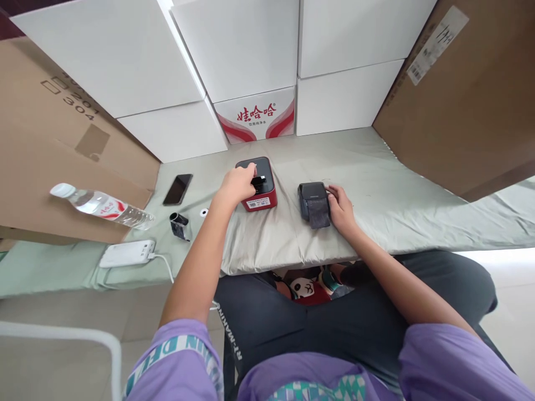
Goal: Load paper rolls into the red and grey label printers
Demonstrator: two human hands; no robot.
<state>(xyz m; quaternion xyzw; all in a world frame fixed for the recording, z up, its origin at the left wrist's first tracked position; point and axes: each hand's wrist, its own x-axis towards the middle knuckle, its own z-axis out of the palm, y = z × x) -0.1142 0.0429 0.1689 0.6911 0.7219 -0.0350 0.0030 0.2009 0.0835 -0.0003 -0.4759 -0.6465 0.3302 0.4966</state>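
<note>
My left hand is over the top of a red box-shaped device with a black lid and a white label on its front. Its thumb and forefinger are closed about a small black piece with a pale end; its exact kind is unclear. To the right, my right hand lies on the cloth, fingers apart and touching the side of a dark handheld printer. A dark strip hangs from the printer's front.
At left are a phone, a dark roll, a small white ring, a water bottle and a white power bank with a cable. White boxes stand behind; cardboard cartons flank the cloth-covered surface.
</note>
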